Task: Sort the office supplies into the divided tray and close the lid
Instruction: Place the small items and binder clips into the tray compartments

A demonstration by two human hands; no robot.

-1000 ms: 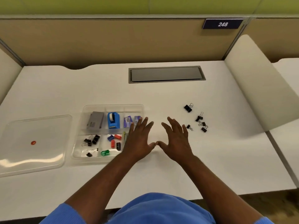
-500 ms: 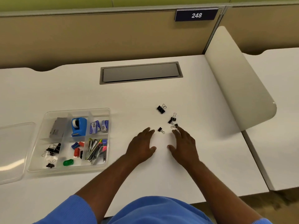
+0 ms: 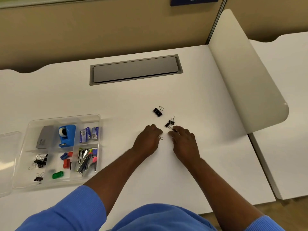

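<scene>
Head view | small black metal binder clips (image 3: pixel 169 123) just beyond both grips | left hand (image 3: pixel 148 141) curled over a wire-handled clip (image 3: pixel 160 138), right hand (image 3: pixel 184 142) fingertips on another, hold unclear | both hands further forward than 0.5 s ago.

Office cubicle: partitioned white desk (image 3: pixel 191 90), numbered sign (image 3: pixel 195 0).

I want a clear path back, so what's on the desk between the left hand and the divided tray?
Nothing: in the head view the white desk is bare between the left hand and the divided tray.
</scene>
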